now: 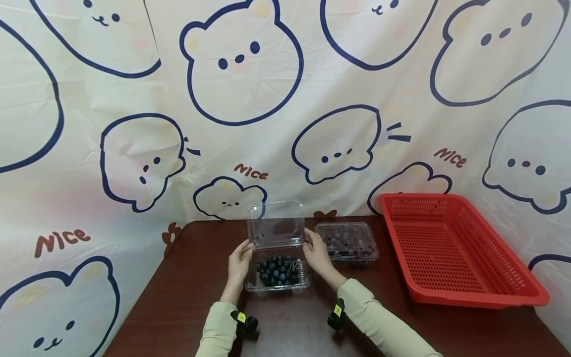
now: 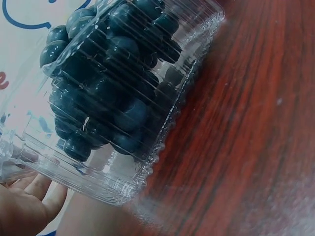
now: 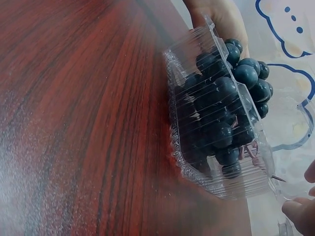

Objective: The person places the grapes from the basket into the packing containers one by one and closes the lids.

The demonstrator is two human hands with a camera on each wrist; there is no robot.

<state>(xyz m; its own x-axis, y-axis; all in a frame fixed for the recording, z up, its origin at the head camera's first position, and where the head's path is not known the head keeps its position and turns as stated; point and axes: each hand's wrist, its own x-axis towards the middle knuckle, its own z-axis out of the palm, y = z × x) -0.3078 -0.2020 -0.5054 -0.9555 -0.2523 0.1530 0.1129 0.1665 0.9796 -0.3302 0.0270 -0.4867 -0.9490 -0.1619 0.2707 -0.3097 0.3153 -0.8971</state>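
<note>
A clear plastic clamshell box [image 1: 250,285] stands on the table with its lid [image 1: 275,223] raised at the back. Inside lies a bunch of dark grapes [image 1: 278,270], stem towards the right. My left hand [image 1: 238,265] holds the box at its left back corner, near the hinge. On the opposite side my right hand [image 1: 317,253] grips the lid's lower right edge with thumb and fingers. The left wrist view shows the grapes [image 2: 103,83] through the ribbed wall, and part of the left hand [image 2: 29,204]. At the right wrist view's edge, fingertips [image 3: 298,211] meet the plastic.
A second clear box [image 1: 346,241] of dark reddish fruit, lid down, sits just right of my right hand. Farther right stands a large red plastic basket [image 1: 473,297]. A patterned cloth [image 1: 276,144] hangs behind the brown table [image 1: 178,307].
</note>
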